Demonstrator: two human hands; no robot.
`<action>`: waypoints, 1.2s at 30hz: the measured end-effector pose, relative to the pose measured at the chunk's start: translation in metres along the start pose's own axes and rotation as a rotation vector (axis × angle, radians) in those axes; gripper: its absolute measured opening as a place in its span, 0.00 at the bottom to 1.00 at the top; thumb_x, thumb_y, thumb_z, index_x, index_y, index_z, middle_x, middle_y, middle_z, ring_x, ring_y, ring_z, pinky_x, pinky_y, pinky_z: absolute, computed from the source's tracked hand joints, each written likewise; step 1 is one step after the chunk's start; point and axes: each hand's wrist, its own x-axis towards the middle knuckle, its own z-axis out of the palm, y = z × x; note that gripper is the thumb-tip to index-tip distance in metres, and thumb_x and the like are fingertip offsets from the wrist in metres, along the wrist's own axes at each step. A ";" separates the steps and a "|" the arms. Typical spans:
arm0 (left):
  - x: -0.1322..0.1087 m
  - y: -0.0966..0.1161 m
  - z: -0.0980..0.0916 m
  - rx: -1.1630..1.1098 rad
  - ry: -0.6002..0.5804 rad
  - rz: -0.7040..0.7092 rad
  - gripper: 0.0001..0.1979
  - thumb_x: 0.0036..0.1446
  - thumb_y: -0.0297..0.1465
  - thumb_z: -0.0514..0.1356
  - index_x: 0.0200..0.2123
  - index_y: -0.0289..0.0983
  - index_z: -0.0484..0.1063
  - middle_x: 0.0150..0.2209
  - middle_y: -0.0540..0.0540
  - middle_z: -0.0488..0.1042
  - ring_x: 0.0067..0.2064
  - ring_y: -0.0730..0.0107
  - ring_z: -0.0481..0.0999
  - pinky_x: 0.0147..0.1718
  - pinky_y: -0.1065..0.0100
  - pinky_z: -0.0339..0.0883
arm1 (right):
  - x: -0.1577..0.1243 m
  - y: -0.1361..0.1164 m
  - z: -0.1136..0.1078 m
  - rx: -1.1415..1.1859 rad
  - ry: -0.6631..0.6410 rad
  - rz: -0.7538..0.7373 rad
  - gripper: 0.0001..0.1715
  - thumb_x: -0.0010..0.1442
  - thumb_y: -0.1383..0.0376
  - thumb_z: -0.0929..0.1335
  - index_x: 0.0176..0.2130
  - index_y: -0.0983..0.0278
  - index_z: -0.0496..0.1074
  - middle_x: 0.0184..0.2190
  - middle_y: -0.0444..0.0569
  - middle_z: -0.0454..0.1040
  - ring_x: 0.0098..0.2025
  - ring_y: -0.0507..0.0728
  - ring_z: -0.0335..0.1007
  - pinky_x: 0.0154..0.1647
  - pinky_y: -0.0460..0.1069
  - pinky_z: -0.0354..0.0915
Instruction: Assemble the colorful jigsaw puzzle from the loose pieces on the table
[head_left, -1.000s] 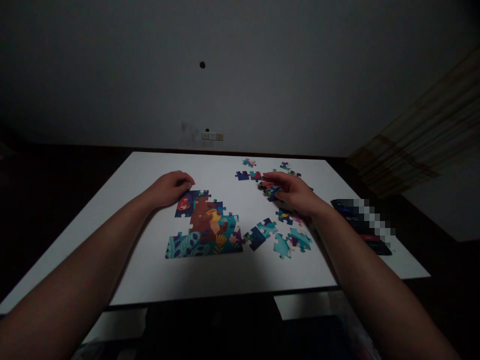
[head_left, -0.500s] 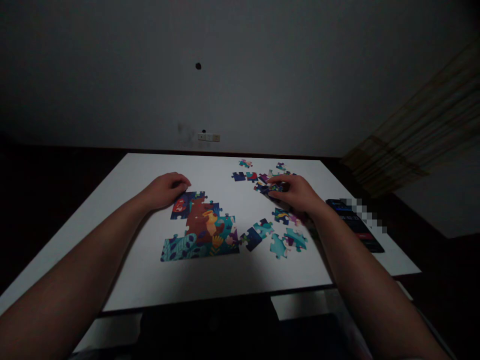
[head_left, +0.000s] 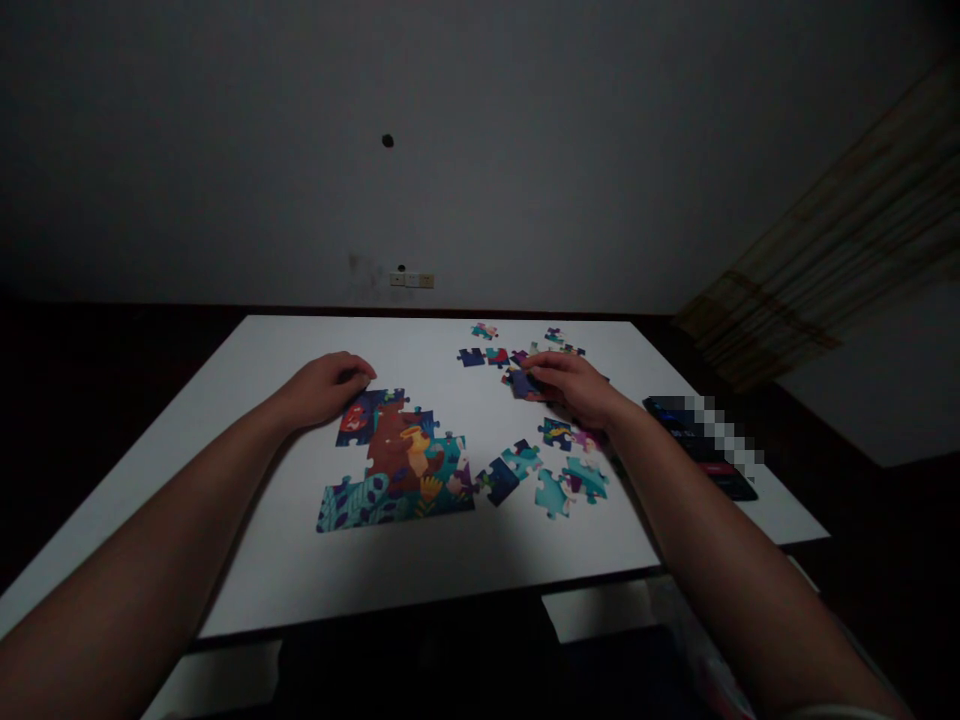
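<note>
A partly joined jigsaw puzzle (head_left: pixel 397 445), with a brown animal and a yellow jug on it, lies on the white table. At its upper left corner rests my left hand (head_left: pixel 326 388), thumb and fingertips drawn together, with nothing visible in them. My right hand (head_left: pixel 574 388) is over the loose pieces on the right, its fingers closed on a dark blue puzzle piece (head_left: pixel 523 383). Other loose pieces partly hide beneath that hand. Close to the joined part's right edge lie a dark blue piece (head_left: pixel 497 482) and a teal piece (head_left: pixel 523 458).
Several loose pieces lie farther back, among them a pink and teal piece (head_left: pixel 484 331). Teal pieces (head_left: pixel 553 492) lie toward the front right. A phone (head_left: pixel 701 445) lies beyond my right forearm. The table's front edge (head_left: pixel 420 608) runs below the puzzle.
My right hand has shifted slightly left and now holds the dark blue piece more in sight. My left hand stays by the puzzle's corner. The whole view has shifted a little.
</note>
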 end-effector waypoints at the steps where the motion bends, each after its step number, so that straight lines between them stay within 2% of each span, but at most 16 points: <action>1: 0.000 0.000 0.000 0.001 -0.002 0.000 0.23 0.64 0.52 0.62 0.46 0.41 0.86 0.49 0.39 0.87 0.51 0.46 0.86 0.56 0.50 0.79 | 0.000 0.000 0.000 0.007 -0.003 0.003 0.14 0.61 0.54 0.84 0.45 0.56 0.87 0.52 0.53 0.88 0.51 0.63 0.88 0.52 0.57 0.86; 5: 0.000 -0.001 0.001 0.004 0.002 0.008 0.22 0.64 0.51 0.62 0.46 0.41 0.86 0.49 0.39 0.87 0.51 0.46 0.86 0.57 0.50 0.79 | -0.001 -0.001 -0.001 0.047 -0.037 0.011 0.21 0.65 0.46 0.82 0.45 0.57 0.86 0.50 0.57 0.89 0.52 0.63 0.87 0.47 0.53 0.85; 10: 0.001 -0.005 0.002 -0.002 -0.002 0.004 0.22 0.64 0.51 0.62 0.46 0.42 0.87 0.49 0.39 0.88 0.51 0.46 0.86 0.56 0.49 0.79 | -0.001 -0.002 0.002 0.064 -0.083 0.001 0.23 0.64 0.43 0.82 0.44 0.58 0.84 0.49 0.58 0.89 0.51 0.63 0.85 0.52 0.55 0.85; 13: 0.001 -0.006 0.002 0.000 0.001 0.003 0.23 0.65 0.51 0.62 0.46 0.42 0.87 0.49 0.39 0.88 0.51 0.46 0.86 0.57 0.49 0.79 | -0.002 -0.002 0.002 -0.009 -0.079 -0.032 0.21 0.67 0.44 0.79 0.45 0.56 0.84 0.49 0.56 0.88 0.50 0.64 0.85 0.52 0.57 0.83; 15: 0.001 -0.006 0.002 -0.001 0.000 0.001 0.23 0.65 0.51 0.62 0.46 0.42 0.87 0.49 0.39 0.87 0.51 0.45 0.86 0.57 0.49 0.79 | -0.004 -0.004 -0.002 -0.194 -0.074 -0.094 0.16 0.68 0.48 0.77 0.46 0.56 0.85 0.47 0.54 0.87 0.47 0.64 0.84 0.51 0.58 0.81; 18: 0.001 -0.006 0.002 -0.013 -0.007 -0.007 0.23 0.65 0.52 0.63 0.47 0.42 0.87 0.49 0.39 0.88 0.51 0.46 0.86 0.57 0.49 0.79 | -0.010 -0.009 -0.010 -0.650 -0.122 -0.227 0.11 0.64 0.56 0.77 0.45 0.56 0.85 0.42 0.52 0.85 0.43 0.64 0.81 0.49 0.59 0.77; 20: 0.001 -0.005 0.002 -0.015 -0.008 -0.013 0.23 0.65 0.52 0.63 0.47 0.42 0.87 0.50 0.39 0.88 0.51 0.46 0.86 0.57 0.49 0.79 | -0.015 -0.013 -0.016 -0.872 -0.166 -0.297 0.12 0.62 0.58 0.78 0.45 0.57 0.86 0.42 0.52 0.85 0.42 0.65 0.80 0.49 0.59 0.75; 22: 0.001 -0.004 0.001 -0.007 -0.007 -0.013 0.23 0.64 0.53 0.63 0.46 0.42 0.87 0.50 0.39 0.88 0.52 0.46 0.86 0.58 0.49 0.79 | -0.020 -0.016 -0.019 -0.965 -0.189 -0.340 0.17 0.63 0.54 0.80 0.49 0.57 0.86 0.47 0.53 0.86 0.46 0.67 0.81 0.51 0.60 0.75; 24: 0.001 -0.003 0.001 0.001 -0.001 -0.007 0.24 0.64 0.54 0.63 0.46 0.42 0.87 0.50 0.39 0.88 0.52 0.45 0.86 0.58 0.49 0.79 | -0.024 -0.018 -0.017 -1.003 -0.196 -0.369 0.24 0.62 0.48 0.83 0.52 0.56 0.86 0.53 0.55 0.86 0.51 0.69 0.82 0.56 0.62 0.75; 26: 0.000 -0.002 0.000 0.002 0.002 0.000 0.24 0.64 0.54 0.63 0.46 0.42 0.87 0.50 0.39 0.88 0.52 0.45 0.86 0.58 0.49 0.79 | -0.026 -0.019 -0.013 -1.031 -0.215 -0.388 0.27 0.58 0.47 0.85 0.52 0.54 0.87 0.56 0.56 0.85 0.54 0.72 0.82 0.59 0.65 0.75; 31: 0.000 0.001 -0.001 -0.008 0.003 -0.018 0.26 0.63 0.57 0.63 0.45 0.43 0.87 0.49 0.40 0.89 0.51 0.45 0.86 0.57 0.49 0.80 | -0.027 -0.020 0.000 -0.986 -0.297 -0.402 0.18 0.60 0.56 0.83 0.50 0.51 0.89 0.53 0.54 0.86 0.55 0.71 0.83 0.63 0.66 0.76; 34: 0.000 0.001 -0.002 -0.006 0.002 -0.024 0.27 0.63 0.58 0.64 0.45 0.43 0.87 0.48 0.40 0.89 0.51 0.45 0.87 0.58 0.49 0.80 | -0.027 -0.019 0.002 -0.954 -0.314 -0.399 0.18 0.61 0.59 0.81 0.51 0.51 0.88 0.53 0.53 0.86 0.55 0.70 0.83 0.63 0.65 0.76; 36: 0.000 0.002 -0.002 0.000 0.003 -0.026 0.27 0.62 0.58 0.64 0.44 0.42 0.87 0.49 0.40 0.89 0.51 0.45 0.87 0.58 0.49 0.80 | -0.027 -0.018 0.003 -0.970 -0.309 -0.402 0.19 0.62 0.57 0.82 0.53 0.52 0.87 0.54 0.54 0.86 0.54 0.71 0.82 0.61 0.65 0.76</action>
